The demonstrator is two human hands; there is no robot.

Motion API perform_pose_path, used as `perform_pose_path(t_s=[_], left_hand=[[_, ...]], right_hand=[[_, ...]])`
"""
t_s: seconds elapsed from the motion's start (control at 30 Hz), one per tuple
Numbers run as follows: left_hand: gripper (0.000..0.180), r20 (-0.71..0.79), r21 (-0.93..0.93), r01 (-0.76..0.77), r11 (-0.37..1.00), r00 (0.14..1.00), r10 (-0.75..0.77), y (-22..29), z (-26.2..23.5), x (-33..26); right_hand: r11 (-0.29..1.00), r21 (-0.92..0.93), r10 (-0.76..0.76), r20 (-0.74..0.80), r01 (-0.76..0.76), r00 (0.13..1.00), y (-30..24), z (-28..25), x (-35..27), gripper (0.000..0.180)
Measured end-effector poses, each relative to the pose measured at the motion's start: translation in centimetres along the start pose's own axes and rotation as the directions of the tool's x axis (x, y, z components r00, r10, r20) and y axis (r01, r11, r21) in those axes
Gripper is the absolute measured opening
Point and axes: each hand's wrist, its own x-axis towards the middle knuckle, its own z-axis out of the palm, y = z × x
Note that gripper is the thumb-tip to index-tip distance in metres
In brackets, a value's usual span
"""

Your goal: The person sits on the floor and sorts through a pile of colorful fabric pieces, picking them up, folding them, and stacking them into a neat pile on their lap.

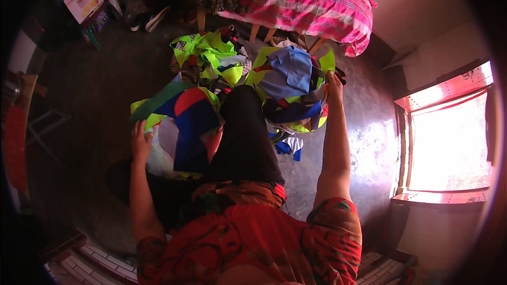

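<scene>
Apparent cloth-scrap sorting; right hand (334,85) pinches lime scrap (327,61) at edge of right pile (288,74);
left hand (141,142) touches left pile (195,129), can't tell grip; next move likely calls for lifting scrap clear

Dim, with glare from right-hand window (449,141)

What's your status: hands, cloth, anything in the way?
Left hand at left cloth pile. Right hand at lime scrap, grip unclear. Dark-trousered leg between left cloth pile and right cloth pile.
</scene>
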Motion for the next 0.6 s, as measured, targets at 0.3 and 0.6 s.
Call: perform_pose_path(t_s=[0.3, 0.6], left_hand=[[0.055, 0.007, -0.002, -0.010, 1.000, 1.000, 0.010, 0.0, 0.1, 0.1], [0.056, -0.005, -0.013, -0.029, 0.999, 1.000, 0.029, 0.5, 1.4, 0.8]], right_hand=[[0.926, 0.356, -0.082, -0.134, 0.125, 0.988, -1.8, -2.0, 1.4, 0.039], [0.850, 0.419, -0.247, -0.216, 0.318, 0.945, -5.8, -9.9, 5.6, 0.051]])
